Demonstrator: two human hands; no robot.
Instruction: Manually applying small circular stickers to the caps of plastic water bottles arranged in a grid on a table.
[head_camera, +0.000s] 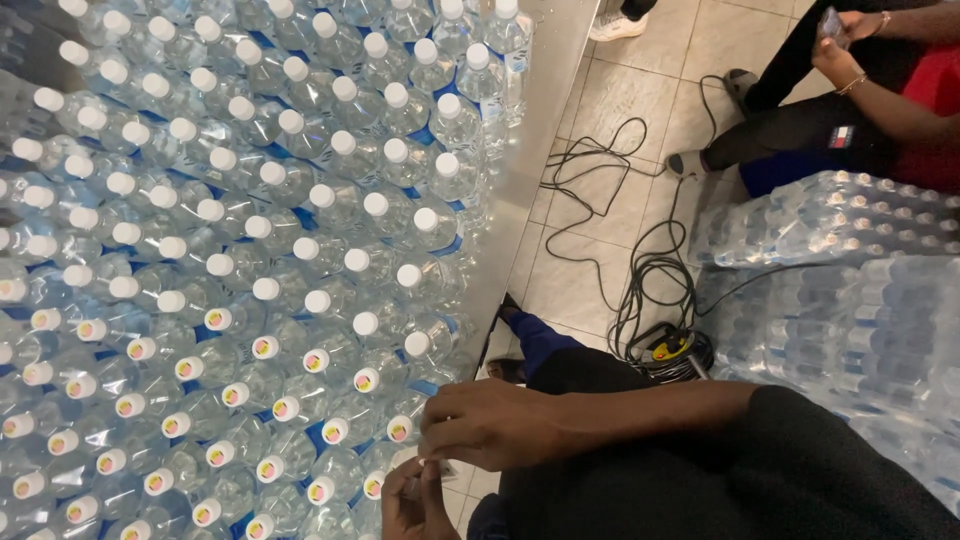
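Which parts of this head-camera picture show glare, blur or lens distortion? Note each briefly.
Head view: even indoor light; soft glare on the clear bottles and wrapped bottle packs; the table edge leans, a sign of wide-angle distortion; bottles at far left look slightly soft; right hand and left hand are fairly sharp, without hard shadows.

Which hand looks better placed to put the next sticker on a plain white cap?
Probably the right hand: it lies closest to the bottles at the table edge. The left hand sits lower, pinching something small and unclear.
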